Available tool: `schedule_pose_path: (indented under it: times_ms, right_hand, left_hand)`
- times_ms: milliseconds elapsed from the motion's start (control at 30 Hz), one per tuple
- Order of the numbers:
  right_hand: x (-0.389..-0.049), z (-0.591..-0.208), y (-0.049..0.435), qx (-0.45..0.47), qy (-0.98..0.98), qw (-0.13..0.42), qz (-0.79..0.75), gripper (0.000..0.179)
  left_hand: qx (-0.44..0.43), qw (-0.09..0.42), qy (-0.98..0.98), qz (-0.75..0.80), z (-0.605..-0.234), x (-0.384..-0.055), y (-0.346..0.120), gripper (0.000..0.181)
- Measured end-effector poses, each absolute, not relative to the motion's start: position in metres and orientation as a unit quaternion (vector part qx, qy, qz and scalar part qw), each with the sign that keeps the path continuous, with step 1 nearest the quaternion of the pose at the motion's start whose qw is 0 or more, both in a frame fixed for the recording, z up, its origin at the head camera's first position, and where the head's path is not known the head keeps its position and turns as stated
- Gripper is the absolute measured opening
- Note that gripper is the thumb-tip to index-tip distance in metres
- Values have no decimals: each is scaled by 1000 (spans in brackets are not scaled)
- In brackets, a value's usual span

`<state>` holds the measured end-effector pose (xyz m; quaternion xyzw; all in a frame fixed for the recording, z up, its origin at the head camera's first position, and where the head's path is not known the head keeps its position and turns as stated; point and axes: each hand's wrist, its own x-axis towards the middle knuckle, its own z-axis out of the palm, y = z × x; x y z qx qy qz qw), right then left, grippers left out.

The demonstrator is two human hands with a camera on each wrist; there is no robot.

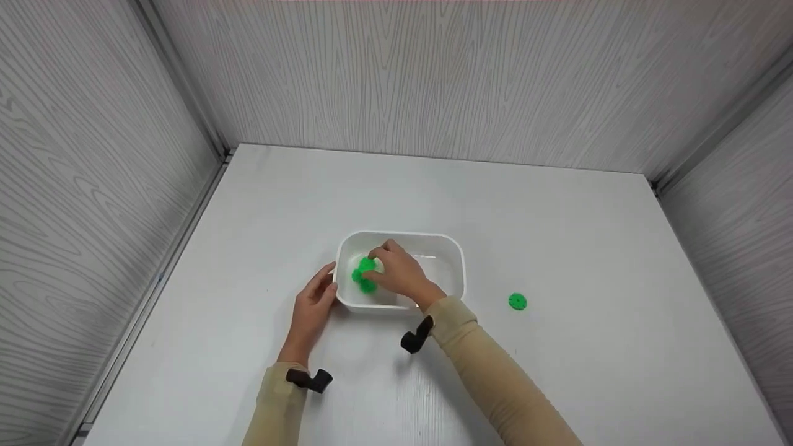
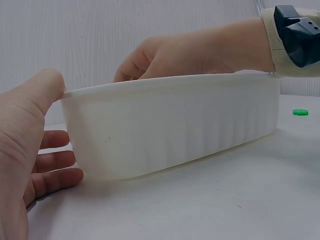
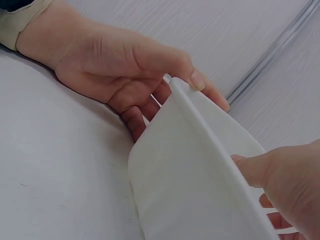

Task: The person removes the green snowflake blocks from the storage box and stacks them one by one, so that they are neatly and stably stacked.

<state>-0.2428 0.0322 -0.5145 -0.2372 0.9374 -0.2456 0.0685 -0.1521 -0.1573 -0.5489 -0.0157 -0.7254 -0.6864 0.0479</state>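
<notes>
A white rectangular tub (image 1: 443,238) sits on the table; green notched discs (image 1: 368,285) lie together in its left part. My left hand (image 1: 313,306) is at its left end, thumb tip at the rim and relaxed fingers against the outer wall, as the left wrist view shows. My right hand (image 1: 399,271) reaches over the near rim into the tub. Its thumb and index finger pinch a green disc (image 1: 367,263) at opposite edges. In the right wrist view the right fingertips are hidden behind the tub wall (image 3: 175,170).
One more green disc (image 1: 518,301) lies flat on the white table (image 1: 595,248), right of the tub. Pale wood-grain panels (image 1: 433,74) enclose the table at the back and on both sides. Each sleeve cuff carries a black wrist camera (image 1: 416,336).
</notes>
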Motion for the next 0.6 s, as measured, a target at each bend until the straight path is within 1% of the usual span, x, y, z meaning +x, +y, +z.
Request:
schedule_pose_path:
  times_ms: [167,300,467,600]
  right_hand:
    - [-234,-513,41,-240,924,56,-292,42]
    - [-229,-511,48,-255,914,31,-315,42]
    - [-222,-509,57,-272,900,7,-339,42]
    - [-215,-509,65,-270,889,-15,-369,40]
  left_hand:
    - [-22,51,-725,-686,-551,-152,-159,44]
    - [-17,52,-726,-686,-553,-154,-160,43]
    - [-3,48,-722,-690,-568,-159,-162,43]
    - [-5,62,-725,-686,-577,-162,-162,42]
